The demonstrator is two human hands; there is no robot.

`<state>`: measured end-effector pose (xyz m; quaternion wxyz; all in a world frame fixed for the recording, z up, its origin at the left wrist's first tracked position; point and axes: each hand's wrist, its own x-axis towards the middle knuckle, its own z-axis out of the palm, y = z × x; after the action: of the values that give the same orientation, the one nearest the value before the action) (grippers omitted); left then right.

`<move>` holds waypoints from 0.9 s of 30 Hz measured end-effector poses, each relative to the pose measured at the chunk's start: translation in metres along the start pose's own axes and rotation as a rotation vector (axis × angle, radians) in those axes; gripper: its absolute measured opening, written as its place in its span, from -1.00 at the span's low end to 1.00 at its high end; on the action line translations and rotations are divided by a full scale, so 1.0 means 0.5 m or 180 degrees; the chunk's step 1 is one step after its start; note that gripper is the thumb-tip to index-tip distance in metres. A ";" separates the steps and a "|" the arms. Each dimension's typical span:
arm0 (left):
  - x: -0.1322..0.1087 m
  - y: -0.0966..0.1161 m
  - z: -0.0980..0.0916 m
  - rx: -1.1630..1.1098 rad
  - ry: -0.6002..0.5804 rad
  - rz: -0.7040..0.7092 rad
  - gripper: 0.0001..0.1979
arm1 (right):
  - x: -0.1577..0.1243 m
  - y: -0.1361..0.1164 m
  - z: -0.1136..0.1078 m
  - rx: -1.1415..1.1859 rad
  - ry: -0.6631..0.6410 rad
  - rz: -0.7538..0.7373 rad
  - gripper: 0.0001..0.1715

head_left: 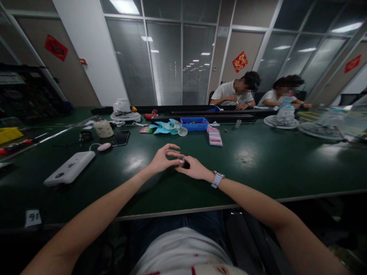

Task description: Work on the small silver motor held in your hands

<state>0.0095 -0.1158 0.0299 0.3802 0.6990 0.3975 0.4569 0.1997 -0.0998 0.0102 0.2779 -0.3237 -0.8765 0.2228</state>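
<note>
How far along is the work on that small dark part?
Done: nothing finished shows beside the hands. In hand: left hand and right hand pinch a small dark part over the green table. Remaining: blue fan blades and blue tray lie untouched behind.

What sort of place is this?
Probably a small assembly workshop in an office: a long green bench with fan blades and a fan grille, glass partitions behind. The left hand and right hand pinch a small part.

small dark object (186,164) | mostly covered | on green table (258,160), centre-front
</note>
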 end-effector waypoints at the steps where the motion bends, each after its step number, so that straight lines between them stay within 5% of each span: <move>1: 0.000 0.002 0.001 0.0042 0.0004 0.0018 -0.42 | 0.000 -0.001 0.000 -0.0005 0.0005 0.0004 -0.66; 13: -0.003 0.013 0.006 0.0556 0.0266 0.0388 -0.56 | 0.001 0.001 0.002 -0.0017 0.0075 -0.0124 -0.56; 27: -0.005 0.028 -0.002 0.0377 -0.0062 0.0291 -0.53 | 0.000 0.001 -0.002 -0.0002 -0.0019 -0.0047 -0.55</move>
<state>0.0111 -0.1233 0.0417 0.3208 0.7421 0.3878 0.4427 0.2007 -0.0993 0.0104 0.2769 -0.3167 -0.8798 0.2214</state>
